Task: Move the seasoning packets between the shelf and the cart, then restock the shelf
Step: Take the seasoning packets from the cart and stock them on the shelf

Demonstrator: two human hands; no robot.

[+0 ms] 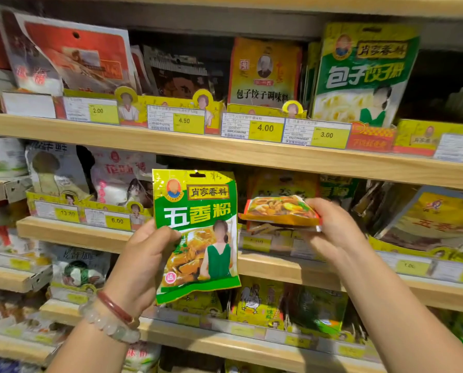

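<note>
Wooden shelves (225, 150) stacked with seasoning packets and yellow price tags (265, 128) fill the view; a large green packet (365, 74) stands at one o'clock. The left hand (144, 254), bracelets (109, 316) at its wrist, grips a green packet (198, 232) upright at centre. At three o'clock the right hand (332, 227) pinches a flat orange packet (279, 211) just before the middle shelf.

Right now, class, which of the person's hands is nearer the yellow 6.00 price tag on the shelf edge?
Left. The left hand, gripping the green seasoning packet, is just right of the yellow 6.00 price tag; the right hand is much farther right.
</note>
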